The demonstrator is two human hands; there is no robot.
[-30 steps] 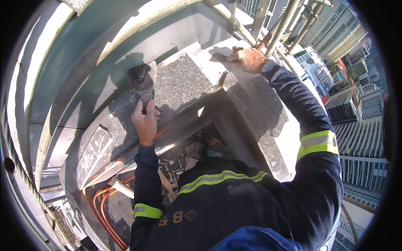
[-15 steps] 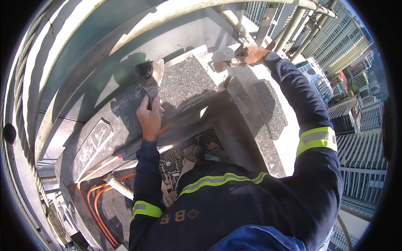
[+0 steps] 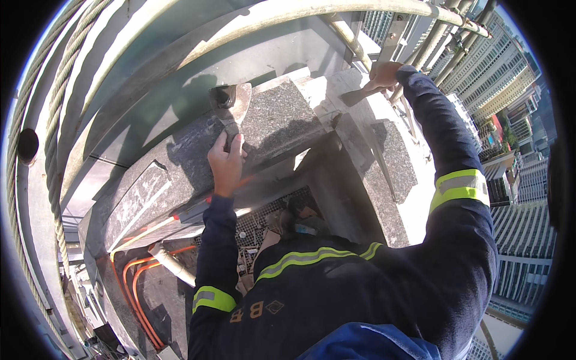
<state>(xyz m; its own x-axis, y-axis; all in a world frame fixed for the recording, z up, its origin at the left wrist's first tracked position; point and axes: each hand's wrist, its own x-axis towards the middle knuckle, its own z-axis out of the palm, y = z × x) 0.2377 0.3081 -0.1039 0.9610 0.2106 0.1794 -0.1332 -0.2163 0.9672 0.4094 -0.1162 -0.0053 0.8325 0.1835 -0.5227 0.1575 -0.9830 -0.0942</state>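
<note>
Sunlit high-rise towers fill the right side, well below and beyond a ledge of speckled grey stone, and right out over that stone we have the broad-bladed scraper, its flared blade pointing away from the wearer, a dark patch across one corner. Gripping it is the left hand, fingers and thumb closed on the handle. Over to the far corner now, and there's a second one, a flat-bladed tool, blade aimed leftward above the pale, dusty part of the ledge; whether it touches, I can't tell. Closed around its handle is the right hand, near the upright metal poles, fingers partly hidden by the angle. Just inside the stone edge, down in the recess, lies a dark mesh strewn with debris; left of it, a pale tube and bent orange lines. Navy sleeves with yellow-and-grey bands frame it all. Behind the ledge runs a grey-green panel, crossed by a curved pale rail, and far left, twisted wire ropes drop down the side.
</note>
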